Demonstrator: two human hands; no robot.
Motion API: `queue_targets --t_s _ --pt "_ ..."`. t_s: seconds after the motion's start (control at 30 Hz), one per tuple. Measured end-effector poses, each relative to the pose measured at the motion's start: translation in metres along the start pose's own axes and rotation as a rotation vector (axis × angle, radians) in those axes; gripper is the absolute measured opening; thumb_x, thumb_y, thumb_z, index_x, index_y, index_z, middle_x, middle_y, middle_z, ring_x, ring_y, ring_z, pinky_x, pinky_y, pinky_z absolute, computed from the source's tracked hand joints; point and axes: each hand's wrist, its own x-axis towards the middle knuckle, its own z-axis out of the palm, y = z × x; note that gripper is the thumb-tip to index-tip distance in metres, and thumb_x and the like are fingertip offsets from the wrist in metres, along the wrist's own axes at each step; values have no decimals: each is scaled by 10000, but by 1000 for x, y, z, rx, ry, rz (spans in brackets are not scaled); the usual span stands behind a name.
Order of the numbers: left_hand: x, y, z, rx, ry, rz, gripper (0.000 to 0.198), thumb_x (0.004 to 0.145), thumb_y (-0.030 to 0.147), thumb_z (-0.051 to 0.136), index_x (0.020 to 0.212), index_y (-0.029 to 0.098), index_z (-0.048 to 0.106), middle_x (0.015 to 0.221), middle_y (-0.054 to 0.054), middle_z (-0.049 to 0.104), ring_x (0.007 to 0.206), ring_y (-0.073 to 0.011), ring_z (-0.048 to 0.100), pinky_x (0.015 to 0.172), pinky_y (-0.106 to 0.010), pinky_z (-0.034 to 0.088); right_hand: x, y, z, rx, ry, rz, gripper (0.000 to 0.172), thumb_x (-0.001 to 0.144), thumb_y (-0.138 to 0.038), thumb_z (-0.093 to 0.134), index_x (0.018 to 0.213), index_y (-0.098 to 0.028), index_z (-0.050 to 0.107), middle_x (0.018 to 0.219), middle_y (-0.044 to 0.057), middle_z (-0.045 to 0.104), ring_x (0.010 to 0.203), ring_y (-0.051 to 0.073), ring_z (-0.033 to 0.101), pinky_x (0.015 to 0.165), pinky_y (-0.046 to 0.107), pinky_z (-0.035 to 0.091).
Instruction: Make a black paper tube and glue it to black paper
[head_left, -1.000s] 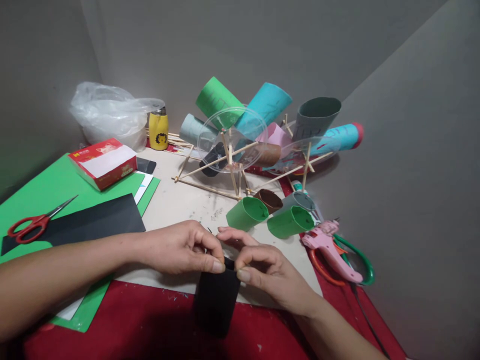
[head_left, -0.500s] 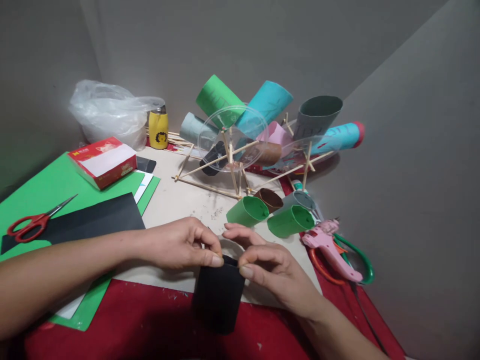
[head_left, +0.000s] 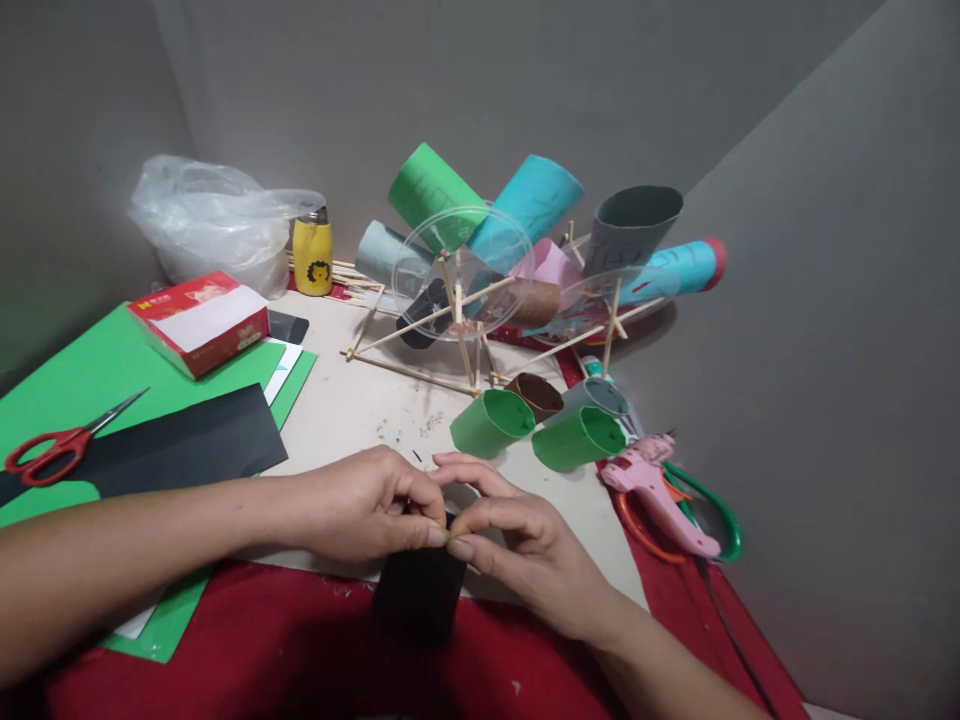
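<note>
Between my hands, over the near edge of the white board, is a black paper cup [head_left: 420,595], its upper rim mostly covered by my fingers. My left hand [head_left: 379,505] pinches that rim from the left with thumb and forefinger. From the right, my right hand [head_left: 517,535] pinches the same rim, the two thumb tips nearly touching. Just beyond the hands stand two green paper cups [head_left: 491,422], a brown paper cup [head_left: 536,397] and a grey paper cup [head_left: 596,400].
A stick-framed wheel [head_left: 461,275] carrying coloured paper cups stands at the back. Left are red scissors [head_left: 56,455], black paper [head_left: 187,445], green sheets [head_left: 67,370], a tissue box [head_left: 199,325], a yellow bottle [head_left: 313,255] and a plastic bag [head_left: 214,225]. Right lies a pink glue gun [head_left: 660,495].
My right hand has moved left, bringing both hands' fingertips close together at the rim. The black cup has shifted slightly left and its opening is now mostly covered.
</note>
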Motion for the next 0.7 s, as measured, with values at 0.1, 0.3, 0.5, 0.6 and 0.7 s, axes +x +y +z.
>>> queue_targets --t_s 0.1,0.3,0.5,0.6,0.7 --pt "0 1 -3 -13 -7 6 233 895 265 577 703 133 560 586 59 421 526 -59 342 491 -161 290 -1 -1 -4 32 -19 27 145 879 -286 684 758 -224 734 1218 96 671 1273 279 515 1078 482 379" --pt "-2 4 -13 -3 -13 -6 293 922 371 568 792 113 618 621 36 445 572 -80 361 532 -182 309 -2 1 -18 95 14 31 125 862 -301 711 753 -252 747 1250 69 659 1360 283 432 1124 493 318" --pt "-1 6 -9 43 5 34 247 923 318 553 790 119 610 632 37 450 591 -83 372 544 -177 318 1 4 -21 101 -9 8 85 856 -294 721 791 -295 775 1207 42 696 1340 269 459 1121 495 324" --pt "0 5 -4 145 35 62 203 905 237 551 736 130 588 613 46 451 567 -72 377 527 -163 311 1 1 -14 -1 14 -4 65 841 -298 735 870 -283 792 1221 77 690 1309 294 490 1107 509 340" --pt "-1 4 1 232 48 63 212 882 196 559 678 139 557 580 56 433 529 -63 369 502 -165 284 -1 -4 -6 -71 14 -27 59 835 -283 737 840 -260 790 1201 94 695 1283 302 512 1088 502 368"
